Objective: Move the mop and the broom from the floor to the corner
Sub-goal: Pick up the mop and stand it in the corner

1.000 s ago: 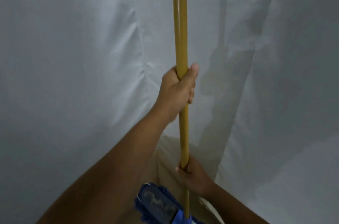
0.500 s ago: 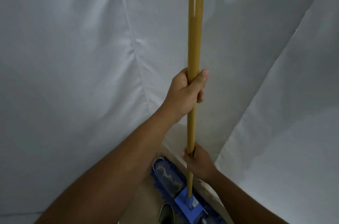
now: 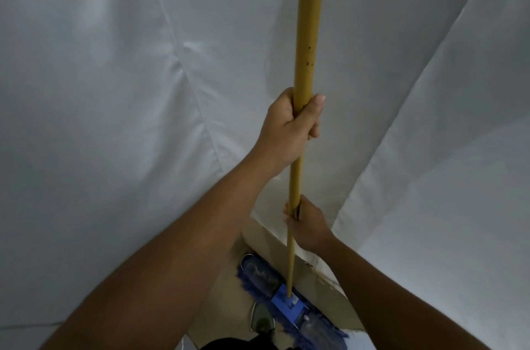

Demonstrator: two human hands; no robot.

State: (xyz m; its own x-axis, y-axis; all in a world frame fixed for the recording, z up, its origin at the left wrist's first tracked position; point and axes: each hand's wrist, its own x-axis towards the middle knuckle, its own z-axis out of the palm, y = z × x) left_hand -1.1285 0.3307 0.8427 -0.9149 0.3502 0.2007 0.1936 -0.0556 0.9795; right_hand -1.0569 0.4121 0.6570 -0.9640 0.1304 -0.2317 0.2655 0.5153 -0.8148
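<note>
The mop stands upright in front of me, its long yellow handle (image 3: 307, 34) running from the top edge down to a flat blue head (image 3: 284, 299) that rests on the floor. My left hand (image 3: 291, 126) is closed around the handle about halfway up. My right hand (image 3: 308, 225) grips the same handle lower down, a little above the head. The head lies at an angle along the foot of the white sheets. No broom is in sight.
White sheets (image 3: 109, 109) hang on the left and right (image 3: 447, 166) and meet in a corner behind the handle. A narrow patch of beige floor (image 3: 229, 309) shows below. A foot in a shoe (image 3: 261, 319) stands just beside the mop head.
The mop head has come further into view and now lies flat at the foot of the sheets. Both hands kept their grip on the handle, which has shifted slightly to the right.
</note>
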